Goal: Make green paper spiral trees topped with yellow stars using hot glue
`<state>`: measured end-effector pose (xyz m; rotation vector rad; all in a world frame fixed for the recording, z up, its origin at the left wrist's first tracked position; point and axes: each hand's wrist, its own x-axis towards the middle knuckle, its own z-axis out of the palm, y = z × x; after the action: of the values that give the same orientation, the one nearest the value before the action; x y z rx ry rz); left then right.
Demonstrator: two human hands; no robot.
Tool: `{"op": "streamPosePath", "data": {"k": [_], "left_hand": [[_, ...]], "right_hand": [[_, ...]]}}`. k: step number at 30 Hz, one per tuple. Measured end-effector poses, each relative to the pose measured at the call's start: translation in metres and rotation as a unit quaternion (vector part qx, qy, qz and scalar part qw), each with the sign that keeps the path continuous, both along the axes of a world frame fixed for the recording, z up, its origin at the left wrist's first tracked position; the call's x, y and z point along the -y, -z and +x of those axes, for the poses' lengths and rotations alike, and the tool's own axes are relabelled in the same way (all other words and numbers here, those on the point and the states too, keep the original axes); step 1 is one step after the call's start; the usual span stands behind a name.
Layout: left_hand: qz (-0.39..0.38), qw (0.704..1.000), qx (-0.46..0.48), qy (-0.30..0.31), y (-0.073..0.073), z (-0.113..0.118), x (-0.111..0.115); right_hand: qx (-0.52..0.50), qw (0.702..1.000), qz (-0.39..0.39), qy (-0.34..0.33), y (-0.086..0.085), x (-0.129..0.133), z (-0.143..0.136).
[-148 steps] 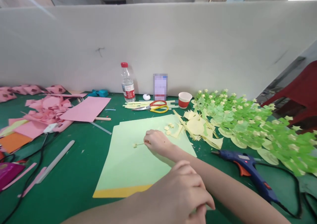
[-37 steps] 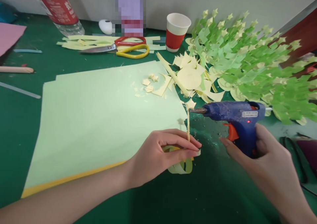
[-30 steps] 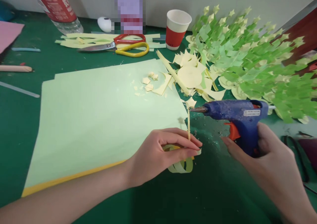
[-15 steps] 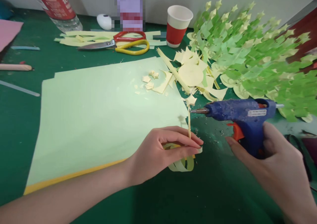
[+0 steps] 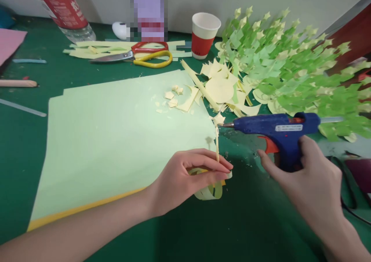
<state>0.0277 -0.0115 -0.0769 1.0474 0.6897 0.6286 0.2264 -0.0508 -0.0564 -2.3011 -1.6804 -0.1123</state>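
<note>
My left hand (image 5: 199,167) pinches a curled pale green paper strip (image 5: 208,192), its coils hanging under the fingers. A thin paper stem (image 5: 217,144) rises from between those fingers, topped by a cream paper star (image 5: 218,119). My right hand (image 5: 310,181) is wrapped round the handle of a blue glue gun (image 5: 269,125), thumb in front of the orange trigger. The gun's metal nozzle points left, its tip beside the stem just below the star; whether they touch I cannot tell. A clear glue stick (image 5: 332,119) sticks out of the gun's back.
Pale green sheets (image 5: 116,138) lie left, with small folded stars (image 5: 177,90) on them. Behind are scissors (image 5: 152,55), paper strips (image 5: 87,49), a paper cup (image 5: 205,36) and a bottle (image 5: 66,14). Paper scraps (image 5: 220,86) and many star-topped paper plants (image 5: 290,65) stand right; a cable (image 5: 348,200) lies below.
The glue gun has shifted slightly left and up, and its nozzle has moved closer under the star. The left hand keeps its pinch. The view has moved a little.
</note>
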Motion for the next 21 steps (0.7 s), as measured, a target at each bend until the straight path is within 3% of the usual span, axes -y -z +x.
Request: {"op": "streamPosePath", "data": {"k": [6,9,12,14,16,18,21], "left_hand": [[0.027,0.999,-0.011,-0.02,0.001,0.002,-0.001],[0.028,0.998,-0.044,-0.043,-0.005,0.001,-0.003],[0.042,0.992,-0.075,-0.097,-0.017,-0.002,-0.007],[0.071,0.986,-0.092,-0.122,-0.026,-0.003,-0.01],[0.105,0.981,-0.108,-0.126,-0.036,-0.004,-0.013],[0.139,0.976,-0.12,-0.117,-0.045,-0.005,-0.015],[0.186,0.967,-0.134,-0.108,-0.059,-0.006,-0.016]], "right_hand": [[-0.038,0.995,-0.067,0.064,0.009,-0.015,0.021],[-0.046,0.994,-0.088,0.04,0.017,-0.015,0.027],[0.006,0.999,-0.049,0.003,0.017,-0.009,0.029],[0.022,0.999,0.003,-0.026,0.007,-0.005,0.025],[-0.043,0.994,0.067,-0.081,-0.01,-0.004,0.015],[-0.173,0.967,0.102,-0.158,-0.032,-0.007,0.0],[-0.331,0.908,0.064,-0.249,-0.062,-0.019,-0.025]]}}
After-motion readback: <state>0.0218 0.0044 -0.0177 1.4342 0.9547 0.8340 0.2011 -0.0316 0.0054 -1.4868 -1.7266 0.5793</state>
